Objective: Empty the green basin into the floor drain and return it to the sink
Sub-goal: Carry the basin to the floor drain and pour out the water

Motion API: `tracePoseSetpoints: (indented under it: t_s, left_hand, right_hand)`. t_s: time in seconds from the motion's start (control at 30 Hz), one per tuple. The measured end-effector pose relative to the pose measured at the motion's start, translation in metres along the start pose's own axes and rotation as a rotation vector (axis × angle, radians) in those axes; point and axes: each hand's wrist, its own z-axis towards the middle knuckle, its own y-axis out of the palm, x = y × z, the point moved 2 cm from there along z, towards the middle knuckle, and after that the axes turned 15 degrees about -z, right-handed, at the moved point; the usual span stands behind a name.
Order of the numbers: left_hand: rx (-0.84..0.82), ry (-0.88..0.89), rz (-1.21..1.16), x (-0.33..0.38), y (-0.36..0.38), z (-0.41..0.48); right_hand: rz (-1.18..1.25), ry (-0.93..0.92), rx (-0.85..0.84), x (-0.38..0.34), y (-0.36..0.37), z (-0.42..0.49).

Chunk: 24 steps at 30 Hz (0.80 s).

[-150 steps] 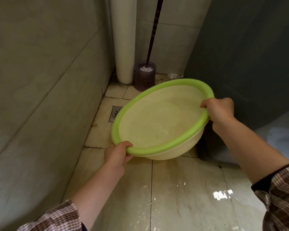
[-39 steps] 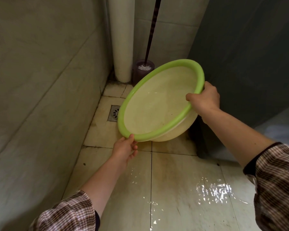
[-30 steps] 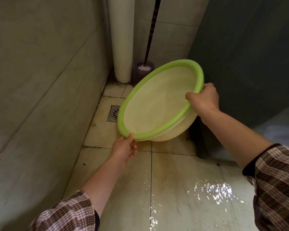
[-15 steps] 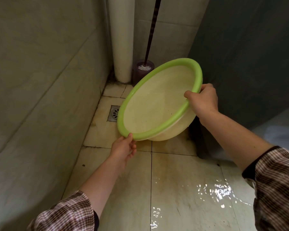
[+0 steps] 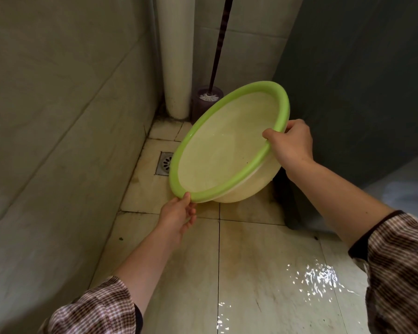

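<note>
I've got the green basin (image 5: 227,150) tilted steeply over the floor, its low edge just beside the floor drain (image 5: 164,163) and hiding part of it. My right hand (image 5: 291,143) grips the basin's high rim, fingers curled over the green lip. My left hand (image 5: 179,216) sits under the low rim, thumb on the lip, fingers loosely together beneath. Water glistens on the floor tiles (image 5: 263,273), well away from the drain. Beyond the basin, a toilet brush (image 5: 209,96) stands in its holder beside the white pipe (image 5: 176,56).
</note>
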Motion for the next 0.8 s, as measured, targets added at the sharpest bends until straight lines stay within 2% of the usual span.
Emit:
tracePoseSetpoints:
  t_s: [0.8]
  left_hand:
    - [0.023, -0.021, -0.007, 0.002, -0.005, 0.0]
  right_hand:
    - [-0.008, -0.075, -0.033, -0.011, 0.007, -0.005]
